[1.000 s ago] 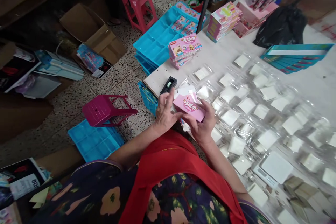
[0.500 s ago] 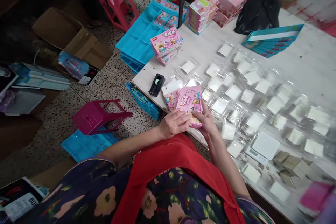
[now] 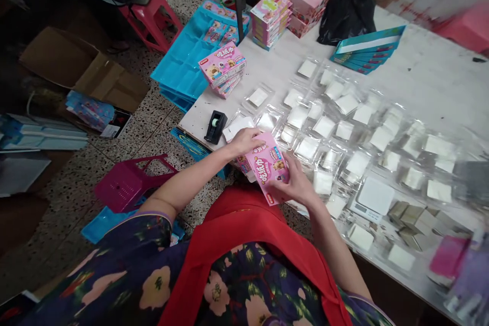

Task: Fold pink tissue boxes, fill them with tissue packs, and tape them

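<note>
A pink printed cardboard box (image 3: 267,164) is held in front of my red apron at the table's near edge. My left hand (image 3: 243,142) grips its far end, fingers bent over the top. My right hand (image 3: 293,182) holds the right side, thumb across the printed face and fingers behind. Partly hidden under my left hand and the box is more pink printed card (image 3: 244,166). Beside that lie clear plastic trays with white packets (image 3: 267,121). A black tape dispenser (image 3: 216,127) stands to the left.
Stacked pink boxes (image 3: 223,67) stand at the table's left edge, with blue trays (image 3: 179,58) beyond. A kitchen scale (image 3: 372,198) sits to the right, near grey blocks (image 3: 414,221). A purple stool (image 3: 118,186) is on the floor.
My left hand has gone from the box's near end to its far end. The box has turned, showing more of its printed face. The whole view has shifted slightly.
</note>
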The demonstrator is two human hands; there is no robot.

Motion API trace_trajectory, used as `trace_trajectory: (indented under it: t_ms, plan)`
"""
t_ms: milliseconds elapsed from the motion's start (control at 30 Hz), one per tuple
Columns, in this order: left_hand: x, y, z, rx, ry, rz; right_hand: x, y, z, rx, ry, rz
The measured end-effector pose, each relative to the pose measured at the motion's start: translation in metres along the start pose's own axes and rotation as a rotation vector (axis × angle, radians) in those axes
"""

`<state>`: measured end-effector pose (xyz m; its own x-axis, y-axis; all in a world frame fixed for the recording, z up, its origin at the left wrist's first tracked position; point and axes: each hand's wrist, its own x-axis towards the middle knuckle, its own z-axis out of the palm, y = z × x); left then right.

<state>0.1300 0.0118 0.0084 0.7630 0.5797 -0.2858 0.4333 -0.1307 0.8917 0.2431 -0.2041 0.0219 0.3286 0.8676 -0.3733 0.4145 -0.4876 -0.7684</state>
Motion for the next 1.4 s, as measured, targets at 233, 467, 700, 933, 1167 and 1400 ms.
trace_trajectory:
  t_ms: [233,467,700,933,1167,1400]
  plan:
    - [0.003,0.024,0.058,-0.328,-0.045,-0.066,-0.008,0.007,0.036,-0.486,0.475,0.14]
    - [0.121,0.04,0.122,0.353,0.244,0.002,-0.048,0.05,-0.018,-0.189,0.544,0.245]
    - [0.173,0.03,0.173,0.66,0.144,-0.238,-0.083,0.064,-0.04,0.164,0.513,0.224]
    - [0.112,0.057,0.119,0.693,0.16,0.053,-0.098,0.074,-0.067,0.232,0.471,0.142]
    - [-0.003,0.093,0.049,0.657,-0.38,0.642,-0.077,0.086,-0.095,-0.123,0.356,-0.024]
    - [-0.007,0.073,0.057,0.483,-0.575,0.691,-0.054,0.072,-0.105,-0.647,0.143,-0.209]
